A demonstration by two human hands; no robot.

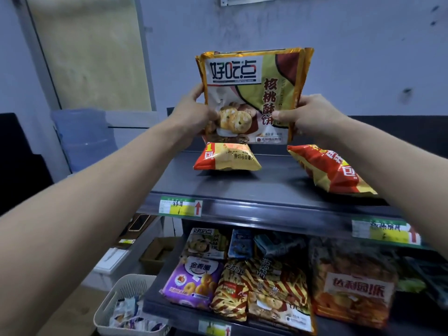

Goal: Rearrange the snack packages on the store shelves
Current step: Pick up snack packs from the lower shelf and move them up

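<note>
Left hand (pixel 194 110) and right hand (pixel 303 112) clamped on opposite edges of one cookie bag (pixel 252 93), held upright above the back of the top shelf (pixel 266 185), not yet set down. Bag reads 好吃点 and 核桃酥饼. Task looks early to midway: only two red-yellow chip bags (pixel 228 157) (pixel 332 170) lie flat on that shelf, the centre one reading 原切马铃薯片. Lower shelf (pixel 169 311) is crowded and jumbled; a purple pack (pixel 191 282) says 金麦圈. Price tags (pixel 180 206) too blurred to read.
</note>
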